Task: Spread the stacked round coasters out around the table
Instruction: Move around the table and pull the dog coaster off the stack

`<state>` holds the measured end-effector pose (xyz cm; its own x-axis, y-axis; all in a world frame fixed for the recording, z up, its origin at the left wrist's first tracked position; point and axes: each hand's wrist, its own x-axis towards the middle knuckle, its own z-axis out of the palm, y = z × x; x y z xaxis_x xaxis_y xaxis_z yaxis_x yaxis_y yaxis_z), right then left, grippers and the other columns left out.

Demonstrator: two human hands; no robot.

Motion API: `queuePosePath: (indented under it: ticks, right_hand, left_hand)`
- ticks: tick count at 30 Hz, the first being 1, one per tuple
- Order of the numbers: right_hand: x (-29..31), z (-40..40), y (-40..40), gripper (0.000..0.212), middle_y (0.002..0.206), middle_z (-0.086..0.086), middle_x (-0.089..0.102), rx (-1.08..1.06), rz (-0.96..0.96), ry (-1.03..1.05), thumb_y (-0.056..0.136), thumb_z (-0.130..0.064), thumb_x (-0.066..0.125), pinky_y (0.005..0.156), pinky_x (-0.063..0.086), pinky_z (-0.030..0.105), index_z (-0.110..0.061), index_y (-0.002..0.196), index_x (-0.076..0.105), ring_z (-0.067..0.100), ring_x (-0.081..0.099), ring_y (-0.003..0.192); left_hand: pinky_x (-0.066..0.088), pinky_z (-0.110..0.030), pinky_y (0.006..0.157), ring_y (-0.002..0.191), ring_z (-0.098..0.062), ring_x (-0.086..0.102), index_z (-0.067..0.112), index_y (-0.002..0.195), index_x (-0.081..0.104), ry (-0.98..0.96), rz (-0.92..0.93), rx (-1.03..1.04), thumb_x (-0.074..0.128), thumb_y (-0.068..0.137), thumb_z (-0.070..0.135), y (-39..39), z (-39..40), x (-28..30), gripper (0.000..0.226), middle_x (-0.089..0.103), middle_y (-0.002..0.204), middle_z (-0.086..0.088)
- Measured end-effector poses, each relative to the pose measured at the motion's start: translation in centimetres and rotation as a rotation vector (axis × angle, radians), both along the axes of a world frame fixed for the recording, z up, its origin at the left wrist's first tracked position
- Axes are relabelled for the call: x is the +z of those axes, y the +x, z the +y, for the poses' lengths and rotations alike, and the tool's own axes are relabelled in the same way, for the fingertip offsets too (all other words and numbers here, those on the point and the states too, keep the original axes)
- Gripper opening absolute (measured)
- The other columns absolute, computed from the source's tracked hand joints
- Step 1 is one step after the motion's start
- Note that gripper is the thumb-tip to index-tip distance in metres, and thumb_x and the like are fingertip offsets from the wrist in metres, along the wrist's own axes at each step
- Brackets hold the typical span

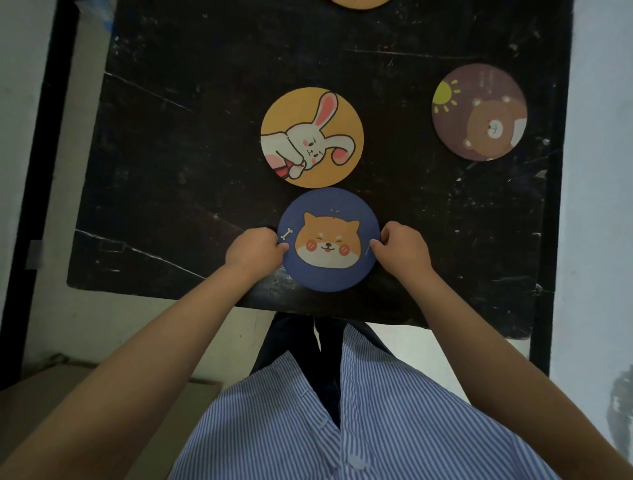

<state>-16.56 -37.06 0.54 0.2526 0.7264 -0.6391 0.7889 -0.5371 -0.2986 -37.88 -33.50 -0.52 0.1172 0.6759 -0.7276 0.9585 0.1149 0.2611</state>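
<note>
A blue round coaster with a shiba dog face [329, 240] lies near the front edge of the black table [191, 171]. My left hand [255, 248] pinches its left rim and my right hand [402, 248] pinches its right rim. Just behind it, almost touching, lies an orange coaster with a white rabbit [311, 137]. A brown coaster with a bear and a sun [479, 112] lies at the right. At the far edge of the view a sliver of another orange coaster [359, 3] shows. Whether more coasters lie under the blue one is hidden.
The table top is scratched and dark, with bare surface on its left half and at the back. Its front edge [239, 301] runs just below my hands. A pale wall or floor flanks both sides, and a cardboard box [102, 394] sits low at the left.
</note>
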Motion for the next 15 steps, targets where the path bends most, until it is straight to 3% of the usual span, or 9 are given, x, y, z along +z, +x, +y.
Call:
queuePosePath:
  ticks: [3, 5, 8, 12, 15]
  right_hand:
    - [0.0, 0.3, -0.1, 0.017, 0.078, 0.004, 0.048, 0.004, -0.002, 0.000, 0.088, -0.022, 0.055, 0.060, 0.037, 0.030, -0.006, 0.094, 0.054, 0.017, 0.048, 0.072]
    - [0.0, 0.6, -0.1, 0.016, 0.077, 0.004, 0.048, 0.007, 0.002, 0.007, 0.088, -0.021, 0.055, 0.057, 0.036, 0.029, -0.006, 0.093, 0.053, 0.017, 0.048, 0.072]
    - [0.0, 0.9, -0.1, 0.015, 0.076, 0.003, 0.047, 0.006, -0.001, 0.028, 0.088, -0.021, 0.055, 0.048, 0.031, 0.024, -0.006, 0.092, 0.053, 0.017, 0.047, 0.071]
    - [0.0, 0.8, -0.1, 0.017, 0.081, 0.005, 0.048, 0.021, -0.002, 0.036, 0.089, -0.020, 0.053, 0.060, 0.038, 0.030, -0.005, 0.096, 0.052, 0.018, 0.049, 0.073]
    - [-0.1, 0.8, 0.0, 0.018, 0.080, 0.005, 0.048, 0.048, 0.001, 0.035, 0.089, -0.021, 0.053, 0.059, 0.038, 0.030, -0.004, 0.096, 0.051, 0.018, 0.049, 0.072]
  left_hand:
    - [0.038, -0.033, 0.063, 0.065, -0.022, 0.045, 0.010, 0.066, 0.043, 0.085, -0.006, 0.017, 0.043, 0.093, 0.028, 0.1, 0.2, -0.1, 0.033, 0.039, 0.058, 0.000]
    - [0.036, -0.031, 0.060, 0.059, -0.019, 0.042, 0.009, 0.061, 0.041, 0.078, 0.003, 0.021, 0.044, 0.092, 0.027, 0.2, 0.5, -0.2, 0.037, 0.038, 0.056, 0.000]
    - [0.031, -0.026, 0.048, 0.050, -0.015, 0.040, 0.015, 0.053, 0.039, 0.028, 0.038, 0.004, 0.045, 0.091, 0.028, 0.2, 1.1, -0.4, 0.041, 0.041, 0.055, -0.001]
    - [0.031, -0.024, 0.045, 0.050, -0.013, 0.046, 0.016, 0.056, 0.042, -0.083, 0.072, -0.030, 0.044, 0.092, 0.031, 0.2, 1.9, -0.6, 0.039, 0.048, 0.056, -0.002]
    - [0.034, -0.022, 0.044, 0.046, -0.012, 0.050, 0.015, 0.057, 0.046, -0.139, 0.094, -0.036, 0.044, 0.092, 0.033, 0.4, 2.4, -0.5, 0.039, 0.053, 0.053, -0.001]
